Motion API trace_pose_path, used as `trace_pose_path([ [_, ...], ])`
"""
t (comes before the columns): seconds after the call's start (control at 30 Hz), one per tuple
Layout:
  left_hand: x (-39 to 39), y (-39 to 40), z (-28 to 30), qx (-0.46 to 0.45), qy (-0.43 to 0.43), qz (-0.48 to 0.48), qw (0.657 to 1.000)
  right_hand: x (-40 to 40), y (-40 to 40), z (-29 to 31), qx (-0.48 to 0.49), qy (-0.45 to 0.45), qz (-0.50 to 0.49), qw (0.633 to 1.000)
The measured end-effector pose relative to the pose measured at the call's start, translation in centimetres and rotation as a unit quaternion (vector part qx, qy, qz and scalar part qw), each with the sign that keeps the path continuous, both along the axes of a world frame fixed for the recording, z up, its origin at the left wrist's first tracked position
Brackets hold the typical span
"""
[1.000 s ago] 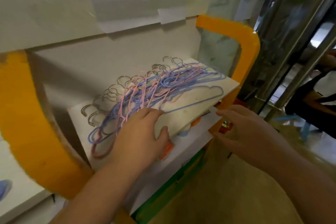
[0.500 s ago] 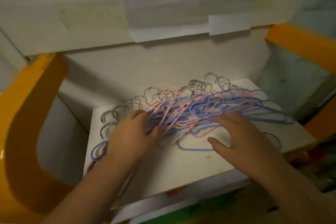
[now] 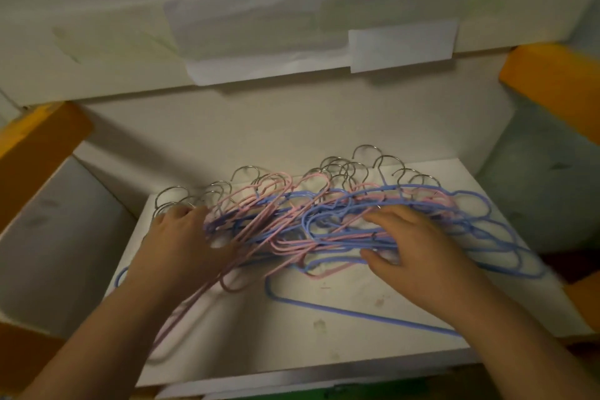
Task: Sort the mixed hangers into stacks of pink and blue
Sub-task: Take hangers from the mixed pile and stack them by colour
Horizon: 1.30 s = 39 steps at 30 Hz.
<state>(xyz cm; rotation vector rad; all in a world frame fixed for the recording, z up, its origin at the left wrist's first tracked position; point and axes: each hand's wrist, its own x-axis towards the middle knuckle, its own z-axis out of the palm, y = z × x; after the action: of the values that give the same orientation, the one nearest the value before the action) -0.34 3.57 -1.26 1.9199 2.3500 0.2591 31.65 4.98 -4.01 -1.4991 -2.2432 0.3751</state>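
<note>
A tangled pile of pink and blue wire hangers [image 3: 328,214] with metal hooks lies across a white shelf board [image 3: 341,328]. My left hand [image 3: 181,243] rests on the pile's left end, fingers among the pink hangers [image 3: 259,227]. My right hand [image 3: 412,247] lies on the pile's right half, fingers spread over the blue hangers [image 3: 480,224], thumb under a few strands. One blue hanger [image 3: 357,312] lies loose nearer the shelf's front edge. Whether either hand pinches a hanger is hidden.
A white wall [image 3: 292,127] with taped paper [image 3: 318,32] stands behind the shelf. Orange frame bars sit at the left [image 3: 35,146] and right [image 3: 552,81]. A lower white surface [image 3: 52,243] lies to the left.
The camera has come closer to the shelf. Both hands have slid further onto the hanger pile, the right one moving from the front edge up over the blue hangers.
</note>
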Motion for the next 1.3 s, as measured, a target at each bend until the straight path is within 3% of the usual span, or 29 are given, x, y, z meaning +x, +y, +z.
trace_pose_path([
  [0.2, 1.3, -0.7, 0.3, 0.035, -0.023, -0.032, 0.999, 5.0, 3.4, -0.6, -0.014, -0.065, -0.013, 0.998],
  [0.43, 3.8, -0.8, -0.2, 0.061, -0.015, -0.059, 0.996, 5.3, 7.6, 0.9, -0.059, -0.136, 0.098, 0.984],
  [0.57, 4.4, -1.2, -0.1, 0.082, -0.019, -0.071, 0.994, 5.2, 9.4, 0.9, -0.071, -0.176, 0.107, 0.976],
  [0.73, 4.7, -1.5, 0.0, 0.074, -0.023, -0.069, 0.995, 5.1, 10.2, 0.9, -0.087, -0.173, 0.105, 0.975],
  [1.0, 4.7, -1.6, -0.2, 0.074, -0.025, -0.041, 0.996, 5.2, 9.9, 1.6, -0.018, -0.187, 0.112, 0.976],
  [1.3, 4.8, -2.1, -0.3, 0.071, -0.024, -0.043, 0.996, 5.6, 10.1, 0.9, -0.015, -0.139, 0.111, 0.984],
])
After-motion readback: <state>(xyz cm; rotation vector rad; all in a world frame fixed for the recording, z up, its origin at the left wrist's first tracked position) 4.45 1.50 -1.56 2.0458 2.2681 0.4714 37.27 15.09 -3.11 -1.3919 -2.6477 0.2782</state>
